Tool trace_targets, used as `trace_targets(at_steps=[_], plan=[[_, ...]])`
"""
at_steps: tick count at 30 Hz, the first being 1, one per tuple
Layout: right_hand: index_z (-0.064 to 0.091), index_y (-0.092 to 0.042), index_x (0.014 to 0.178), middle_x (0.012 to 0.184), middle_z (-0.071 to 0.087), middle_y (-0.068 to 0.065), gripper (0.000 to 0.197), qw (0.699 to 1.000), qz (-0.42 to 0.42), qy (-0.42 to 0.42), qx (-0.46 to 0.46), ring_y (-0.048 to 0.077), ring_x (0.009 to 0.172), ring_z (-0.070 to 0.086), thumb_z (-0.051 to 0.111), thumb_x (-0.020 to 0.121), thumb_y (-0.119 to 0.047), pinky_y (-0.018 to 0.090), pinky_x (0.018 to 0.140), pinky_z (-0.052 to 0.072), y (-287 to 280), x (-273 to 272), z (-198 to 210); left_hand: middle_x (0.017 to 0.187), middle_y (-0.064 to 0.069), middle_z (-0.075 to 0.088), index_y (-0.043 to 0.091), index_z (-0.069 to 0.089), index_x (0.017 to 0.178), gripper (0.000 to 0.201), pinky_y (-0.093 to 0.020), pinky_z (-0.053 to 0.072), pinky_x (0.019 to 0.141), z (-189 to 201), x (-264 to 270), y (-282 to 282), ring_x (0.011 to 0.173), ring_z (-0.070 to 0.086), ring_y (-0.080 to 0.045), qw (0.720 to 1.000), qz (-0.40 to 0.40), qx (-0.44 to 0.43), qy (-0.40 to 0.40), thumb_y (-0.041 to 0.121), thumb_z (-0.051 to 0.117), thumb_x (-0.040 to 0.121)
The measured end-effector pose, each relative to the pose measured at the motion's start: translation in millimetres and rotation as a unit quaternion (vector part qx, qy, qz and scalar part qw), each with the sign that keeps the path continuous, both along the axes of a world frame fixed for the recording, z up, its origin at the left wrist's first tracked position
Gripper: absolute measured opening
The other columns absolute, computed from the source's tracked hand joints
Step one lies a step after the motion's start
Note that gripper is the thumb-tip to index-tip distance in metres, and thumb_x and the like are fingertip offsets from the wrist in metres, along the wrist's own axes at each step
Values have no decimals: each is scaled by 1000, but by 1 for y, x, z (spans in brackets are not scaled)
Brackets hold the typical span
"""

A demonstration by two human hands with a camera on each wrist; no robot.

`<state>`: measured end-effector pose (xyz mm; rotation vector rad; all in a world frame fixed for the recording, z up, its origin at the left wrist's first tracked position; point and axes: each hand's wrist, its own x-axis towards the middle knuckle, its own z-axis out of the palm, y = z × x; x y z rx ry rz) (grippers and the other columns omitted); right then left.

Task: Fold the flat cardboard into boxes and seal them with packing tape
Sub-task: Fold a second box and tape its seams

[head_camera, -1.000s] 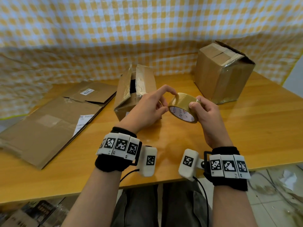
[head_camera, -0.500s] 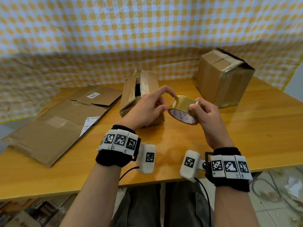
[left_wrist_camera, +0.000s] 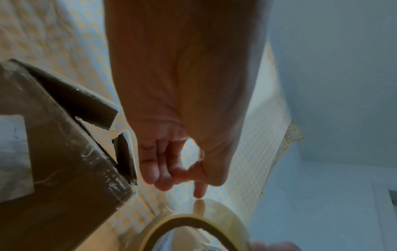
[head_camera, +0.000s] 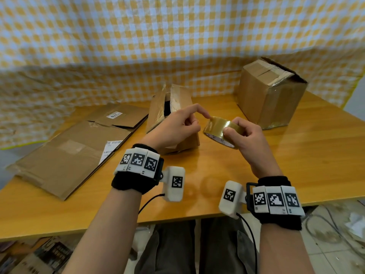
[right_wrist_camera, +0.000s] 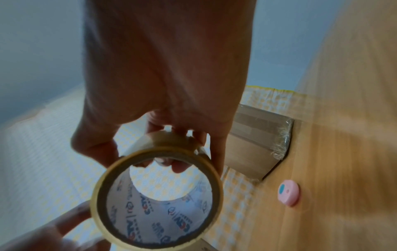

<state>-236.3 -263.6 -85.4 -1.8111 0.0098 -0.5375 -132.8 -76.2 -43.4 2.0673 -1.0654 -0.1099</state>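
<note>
A roll of brownish packing tape (head_camera: 219, 128) hangs above the table, gripped by my right hand (head_camera: 232, 127) with thumb on the near side and fingers over the far side. The right wrist view looks through the roll's core (right_wrist_camera: 163, 222), with the right hand (right_wrist_camera: 139, 152) wrapped round it. My left hand (head_camera: 197, 120) puts its index fingertip on the roll's outer face; its other fingers are curled and hold nothing. In the left wrist view the left hand (left_wrist_camera: 182, 173) shows that fingertip on the tape (left_wrist_camera: 214, 217). Behind the left hand stands a small box (head_camera: 171, 109) with open top flaps.
A larger taped box (head_camera: 270, 95) stands at the back right of the wooden table (head_camera: 296, 155). Flat cardboard (head_camera: 65, 155) lies at the left, with a smaller flat piece (head_camera: 118, 117) behind it. A pink round object (right_wrist_camera: 289, 192) sits near the large box. Checked cloth (head_camera: 177, 46) backs the table.
My left index finger has come down from above the roll onto its outer face. The right hand has turned the roll slightly and kept its grip.
</note>
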Motion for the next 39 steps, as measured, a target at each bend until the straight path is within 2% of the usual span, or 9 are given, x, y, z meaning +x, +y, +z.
trace_targets(at_steps=[3, 4, 7, 13, 22, 24, 28, 32, 39], plan=[[57, -8, 78, 72, 44, 1, 22, 1000, -4, 0, -9, 14, 68, 41, 64, 94, -21, 35, 64, 32, 1, 1, 0, 82, -10, 52, 28, 62, 117, 26, -38, 46, 67, 4, 1, 0, 72, 49, -25, 1000, 1, 0, 9, 15, 51, 99], [57, -7, 80, 73, 45, 2, 22, 1000, -3, 1, -9, 14, 69, 41, 64, 95, -22, 36, 64, 33, 1, 1, 0, 83, -10, 52, 27, 62, 117, 24, -37, 45, 68, 5, 1, 0, 73, 49, -25, 1000, 2, -3, 13, 16, 52, 98], [58, -5, 83, 75, 47, 4, 23, 1000, 1, 4, -11, 15, 70, 43, 64, 95, -23, 36, 65, 34, 2, 1, -2, 81, -2, 51, 24, 63, 116, 20, -23, 43, 67, 5, 2, 0, 70, 47, -9, 1000, -4, -13, 25, 19, 60, 97], [60, -8, 83, 74, 49, 3, 22, 1000, -2, 5, -14, 14, 69, 44, 65, 95, -25, 36, 64, 36, 3, 2, -2, 77, 5, 49, 21, 61, 119, 25, -15, 42, 68, 6, 5, -1, 68, 47, -5, 1000, -16, -1, 22, 17, 65, 94], [60, -11, 80, 72, 47, 3, 23, 1000, 3, 1, -23, 15, 68, 43, 66, 95, -27, 35, 64, 35, 1, 4, -2, 79, 4, 53, 28, 62, 114, 18, -15, 40, 64, 18, 15, -4, 66, 46, -2, 997, -8, 73, -19, 20, 59, 98], [59, -7, 82, 73, 47, 6, 25, 1000, 7, -1, -29, 16, 68, 43, 66, 95, -27, 36, 64, 35, 1, 4, -1, 81, 0, 56, 30, 62, 113, 18, -18, 41, 64, 22, 16, -6, 67, 47, -4, 995, -3, 92, -39, 21, 57, 99], [59, -4, 82, 72, 47, 4, 27, 1000, 8, -2, -23, 15, 68, 43, 66, 95, -26, 35, 64, 34, -1, 4, 0, 82, -8, 59, 29, 63, 112, 19, -14, 39, 61, 29, 18, -9, 65, 46, -4, 992, -7, 108, -63, 18, 54, 100], [61, -7, 84, 74, 51, 4, 26, 1000, 7, 2, -13, 17, 70, 46, 66, 95, -29, 37, 65, 37, -3, 4, 0, 77, -1, 54, 28, 65, 114, 20, -12, 38, 60, 34, 17, -12, 62, 44, -2, 990, -11, 115, -74, 18, 53, 101], [58, -8, 80, 73, 49, 3, 25, 1000, 17, 4, 2, 17, 69, 45, 65, 96, -27, 36, 66, 35, -4, 4, 2, 80, 0, 50, 30, 64, 120, 28, -25, 38, 68, 41, 17, -12, 71, 45, -11, 988, -17, 141, -67, 13, 48, 102]])
